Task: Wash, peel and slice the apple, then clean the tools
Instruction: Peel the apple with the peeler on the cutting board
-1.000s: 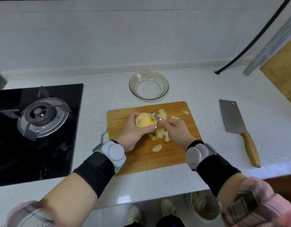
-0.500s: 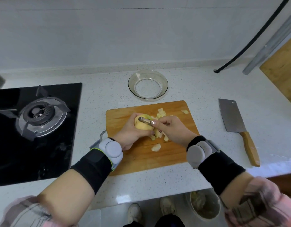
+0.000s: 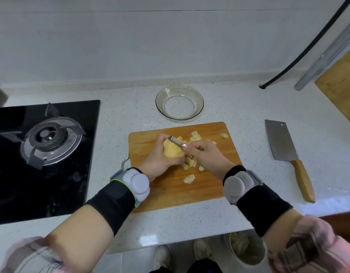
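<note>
Nearest me, past the counter's front lip, I see a grimy round bucket (image 3: 247, 251) on the floor, close beside my feet. On the speckled white stone counter (image 3: 249, 107) lies the rectangular wooden cutting board (image 3: 170, 194), its near edge just back from that lip.

Over the board, my left hand (image 3: 158, 160) cups the pale yellow, mostly peeled apple (image 3: 173, 151), fingers curled round its underside. My right hand (image 3: 207, 156) pinches the handle of the slim metal peeler (image 3: 177, 142), whose blade lies across the apple's top. Pale peel scraps (image 3: 190, 178) litter the board beneath and behind the fruit.

I judge the chief risk to be a slip. The bare flesh looks wet, and if the apple turns in my grip the blade could run towards the left thumb or fingertips. Scraps could also scatter off the board's far right corner.

To the right, well apart from the board, the broad steel cleaver with a wooden handle (image 3: 288, 152) lies with its handle end near the counter's front edge; a careless right elbow might knock it off. Left, the black glass hob with its gas burner (image 3: 48, 138) sits close beside the board, so room there is tight. Behind the board, the clear glass bowl (image 3: 179, 89) stands empty, with open counter to its right.
</note>
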### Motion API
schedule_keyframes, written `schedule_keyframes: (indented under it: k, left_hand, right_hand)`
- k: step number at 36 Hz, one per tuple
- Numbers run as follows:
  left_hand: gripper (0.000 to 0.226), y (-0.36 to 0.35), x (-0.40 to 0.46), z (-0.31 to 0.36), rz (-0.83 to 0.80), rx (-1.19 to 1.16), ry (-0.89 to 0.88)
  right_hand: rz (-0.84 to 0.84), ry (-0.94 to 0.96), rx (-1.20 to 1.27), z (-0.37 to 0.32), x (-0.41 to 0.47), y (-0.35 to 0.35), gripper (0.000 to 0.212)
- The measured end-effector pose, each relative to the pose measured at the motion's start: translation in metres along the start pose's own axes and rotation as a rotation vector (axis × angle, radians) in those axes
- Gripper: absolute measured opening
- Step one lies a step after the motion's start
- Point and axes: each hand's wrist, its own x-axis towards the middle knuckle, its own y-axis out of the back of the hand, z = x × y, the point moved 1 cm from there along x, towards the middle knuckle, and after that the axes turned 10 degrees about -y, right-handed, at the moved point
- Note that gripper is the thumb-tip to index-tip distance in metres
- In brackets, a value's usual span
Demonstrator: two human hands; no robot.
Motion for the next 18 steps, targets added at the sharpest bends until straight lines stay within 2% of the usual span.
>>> schedule_keyframes:
  k: [3,9,18]
  left_hand:
    - [0.061,-0.001,0.001,0.000,0.007,0.044,-0.011]
    - [0.064,-0.006,0.003,-0.002,0.054,0.076,-0.004]
    - [0.069,-0.008,0.000,-0.002,0.083,0.119,-0.034]
  right_hand:
    - [-0.030,-0.017,0.000,0.003,0.002,0.000,0.047]
    - [0.015,0.038,-0.062,0.006,0.007,-0.002,0.046]
    - [0.218,-0.055,0.063,0.018,0.022,-0.006,0.048]
